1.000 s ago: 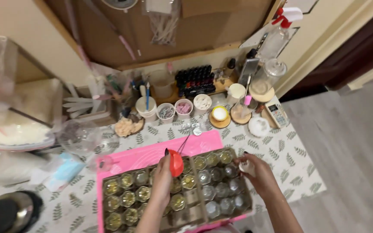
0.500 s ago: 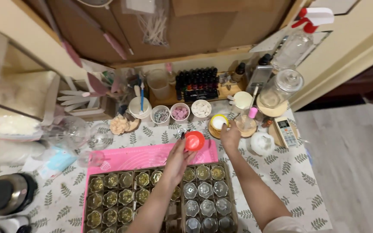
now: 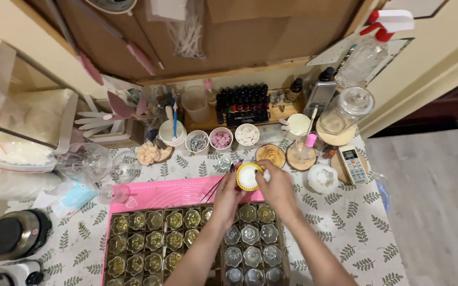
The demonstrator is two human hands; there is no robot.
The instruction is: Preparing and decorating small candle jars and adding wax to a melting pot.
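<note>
Both hands have come together since a moment ago, the left hand, tweezers tucked in its fingers, and the right hand now gripping a small round yellow-rimmed white-filled tin between them, just above the tray of flower-shaped glass jars.

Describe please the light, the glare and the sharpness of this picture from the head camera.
Head view: warm, even indoor light with soft shadows; small glints on the clear glass jar with lid and on the small flower-shaped glass cups; the wide lens bends the edges; the left hand, the right hand and the yellow-rimmed round tin of white filling look sharp.
</note>
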